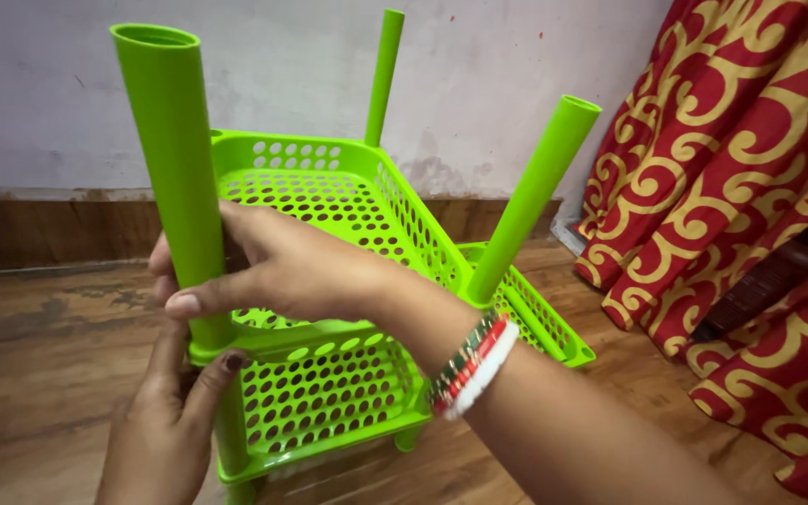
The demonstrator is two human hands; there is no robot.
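Just smooth green tube (172, 159), perforated basket (329, 201).

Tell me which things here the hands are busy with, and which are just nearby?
In use:
right hand gripping the near green tube
left hand at the green perforated basket rack

Just nearby:
red and gold curtain
wooden floor
wall

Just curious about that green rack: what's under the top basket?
Under the top basket sits a second perforated basket on the wooden floor. The hands and tube hide its near-left corner.
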